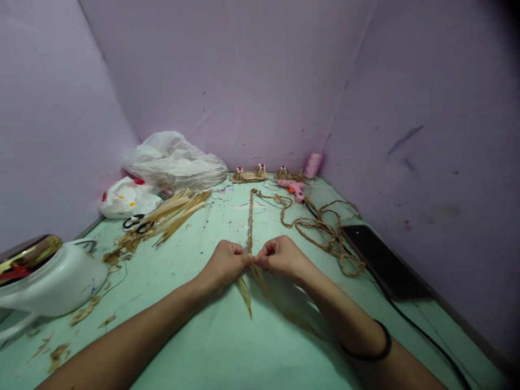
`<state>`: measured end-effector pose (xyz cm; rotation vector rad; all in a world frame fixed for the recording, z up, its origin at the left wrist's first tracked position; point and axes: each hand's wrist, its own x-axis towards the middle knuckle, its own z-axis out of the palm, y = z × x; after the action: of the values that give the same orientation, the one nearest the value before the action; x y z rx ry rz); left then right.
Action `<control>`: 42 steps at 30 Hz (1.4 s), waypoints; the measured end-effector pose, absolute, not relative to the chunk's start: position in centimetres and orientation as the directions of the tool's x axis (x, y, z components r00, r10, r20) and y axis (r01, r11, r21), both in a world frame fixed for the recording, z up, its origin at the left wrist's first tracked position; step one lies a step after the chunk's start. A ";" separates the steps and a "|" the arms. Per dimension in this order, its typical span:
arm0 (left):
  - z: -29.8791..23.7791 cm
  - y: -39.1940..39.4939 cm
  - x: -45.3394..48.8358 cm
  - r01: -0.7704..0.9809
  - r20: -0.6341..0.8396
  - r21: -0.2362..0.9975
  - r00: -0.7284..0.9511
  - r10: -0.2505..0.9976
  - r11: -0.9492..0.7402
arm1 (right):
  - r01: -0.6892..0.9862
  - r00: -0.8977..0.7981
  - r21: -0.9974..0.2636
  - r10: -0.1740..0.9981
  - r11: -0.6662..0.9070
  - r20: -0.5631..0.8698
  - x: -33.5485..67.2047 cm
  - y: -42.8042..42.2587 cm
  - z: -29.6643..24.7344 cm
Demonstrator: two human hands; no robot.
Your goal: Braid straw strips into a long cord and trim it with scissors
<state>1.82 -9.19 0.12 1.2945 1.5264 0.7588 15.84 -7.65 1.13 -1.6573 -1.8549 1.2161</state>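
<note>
My left hand and my right hand meet at the middle of the pale green table, both closed in a pinch on the near end of a braided straw cord. The braid runs straight away from my hands towards the back wall. Loose straw strands hang from under my fingers towards me. A black band circles my right wrist.
A straw bundle with black scissors lies left, near plastic bags. A coiled braid, pink glue gun, pink spool and small straw sandals sit behind. A black phone with cable lies right; a white kettle left.
</note>
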 end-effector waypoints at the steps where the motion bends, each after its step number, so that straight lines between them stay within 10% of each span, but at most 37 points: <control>1: 0.4 -9.2 1.9 0.342 -0.293 0.900 0.018 0.956 0.270 | 0.614 -0.244 -0.787 0.934 -0.060 -0.262 15.6 -8.0 1.2; 6: 1.4 -9.5 2.0 0.112 -0.518 0.853 0.069 0.852 0.510 | 0.728 -0.279 -0.644 0.960 0.236 0.036 14.1 -10.3 1.4; 13: 1.0 -9.8 1.5 0.057 -0.402 0.916 0.087 0.912 0.398 | 0.823 -0.386 -0.415 0.918 0.389 0.093 13.7 -11.9 1.9; 18: 0.3 -9.5 1.4 0.055 -0.326 0.945 0.104 0.940 0.322 | 0.688 -0.252 -0.699 0.968 0.194 0.020 15.3 -9.7 2.3; 21: -0.2 -9.3 1.1 0.085 -0.300 0.953 0.132 0.945 0.291 | 0.326 -0.155 -0.939 0.973 -0.111 -0.169 15.7 -8.1 1.8; 26: -0.5 -9.4 1.0 0.119 -0.264 0.962 0.169 0.950 0.246 | -0.056 -0.355 -0.905 0.856 -0.422 -0.377 14.7 -8.1 1.1; 34: 0.1 -9.3 0.5 0.313 -0.195 0.938 0.117 0.974 0.150 | 0.214 -0.208 -0.955 0.945 -0.207 -0.251 13.6 -9.0 -0.6; 42: 0.0 -10.4 1.2 0.354 -0.165 0.928 0.105 0.981 0.118 | -0.020 -0.038 -0.985 0.985 -0.172 -0.171 12.3 -11.7 -2.1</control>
<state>1.24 -10.41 -0.02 1.4081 1.4222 0.8142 12.33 -11.73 -2.12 -1.2997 -1.1324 1.3737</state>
